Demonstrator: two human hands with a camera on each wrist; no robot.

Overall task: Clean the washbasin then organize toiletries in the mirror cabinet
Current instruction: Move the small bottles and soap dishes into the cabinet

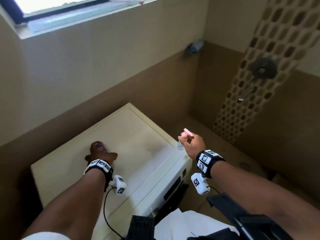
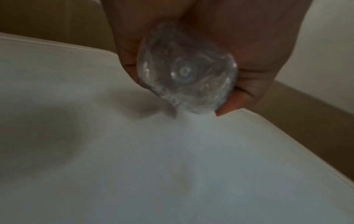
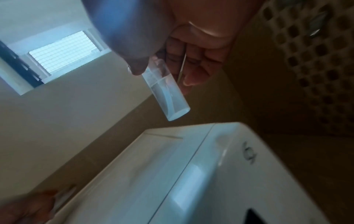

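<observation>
My left hand (image 1: pixel 102 154) grips a clear bottle (image 2: pixel 186 71) with a dark red top (image 1: pixel 98 146) and holds it low over the white washing machine lid (image 1: pixel 138 134). In the left wrist view the bottle's round base faces the camera, right at the lid (image 2: pixel 134 166); whether they touch I cannot tell. My right hand (image 1: pixel 193 145) holds a slim clear spray bottle (image 3: pixel 166 94) with a pink top (image 1: pixel 187 132), raised above the machine's right edge. Some clear liquid sits in it. No washbasin or mirror cabinet is in view.
The machine's control panel (image 1: pixel 174 186) faces right. A window (image 1: pixel 69 7) sits high on the left wall. A shower valve (image 1: pixel 263 68) is on a honeycomb tile strip (image 1: pixel 242 108) to the right. A dark strap (image 1: pixel 242 220) and white cloth (image 1: pixel 181 222) hang near my body.
</observation>
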